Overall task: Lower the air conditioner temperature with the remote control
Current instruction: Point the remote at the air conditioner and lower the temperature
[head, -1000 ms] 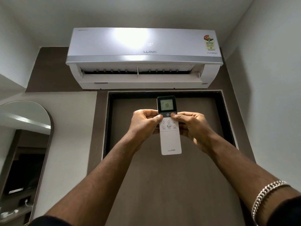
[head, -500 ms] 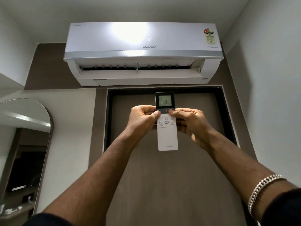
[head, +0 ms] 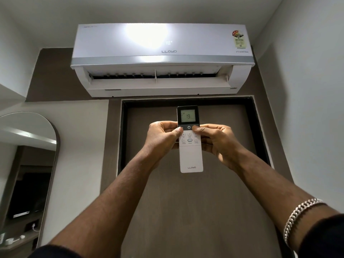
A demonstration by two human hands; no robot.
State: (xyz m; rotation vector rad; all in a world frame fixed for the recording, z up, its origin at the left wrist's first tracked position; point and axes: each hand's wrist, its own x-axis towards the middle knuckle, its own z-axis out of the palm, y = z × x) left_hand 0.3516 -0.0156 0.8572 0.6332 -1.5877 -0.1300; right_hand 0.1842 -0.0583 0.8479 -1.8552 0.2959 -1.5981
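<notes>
Both hands, left [head: 163,138] and right [head: 216,140], closed around upright remote control [head: 190,157] below air conditioner [head: 162,58].

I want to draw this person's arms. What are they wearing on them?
Both forearms are bare. A chunky silver chain bracelet circles the right wrist. Dark sleeve edges show at the bottom: the left sleeve and the right sleeve. No rings or watch are visible.

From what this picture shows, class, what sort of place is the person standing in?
Probably a bedroom or hotel room: a wall-mounted air conditioner sits above a dark wooden door, with an arched mirror to the left.
</notes>
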